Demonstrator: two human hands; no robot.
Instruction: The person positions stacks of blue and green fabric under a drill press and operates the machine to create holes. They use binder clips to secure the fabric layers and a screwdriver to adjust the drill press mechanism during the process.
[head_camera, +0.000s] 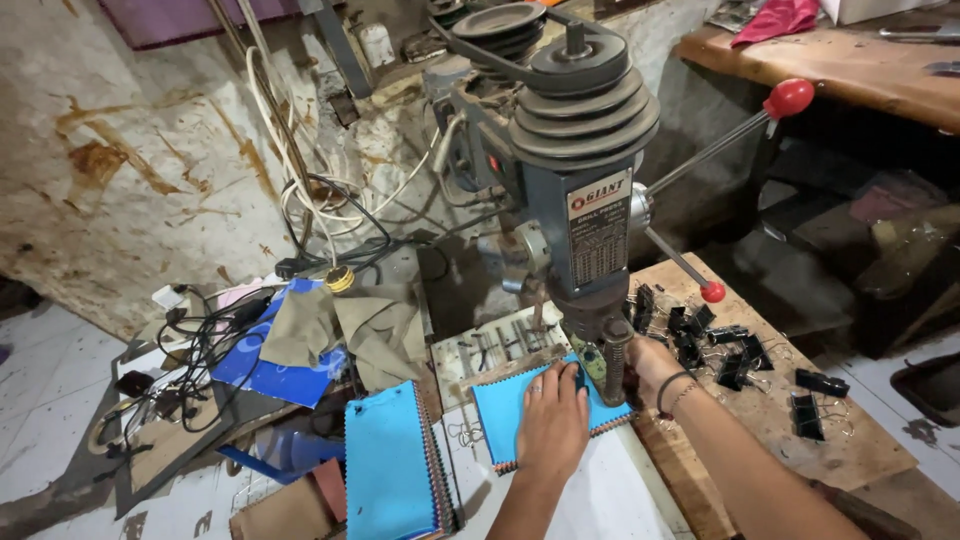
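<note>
A blue-covered stack of sheets (497, 408) lies on the table of a drill press (590, 215), under its chuck (613, 352). My left hand (552, 420) lies flat on top of the stack and presses it down, fingers pointing at the chuck. My right hand (648, 362), with dark bands on the wrist, is at the stack's right edge just behind the chuck. Its fingers are hidden by the chuck, so its grip cannot be made out.
A second blue stack (390, 465) lies to the left. Several black binder clips (722, 348) are scattered on the wooden board (860, 450) to the right. The feed lever's red knobs (789, 97) stick out right. Tangled cables (200, 345) and cloth (350, 325) lie left.
</note>
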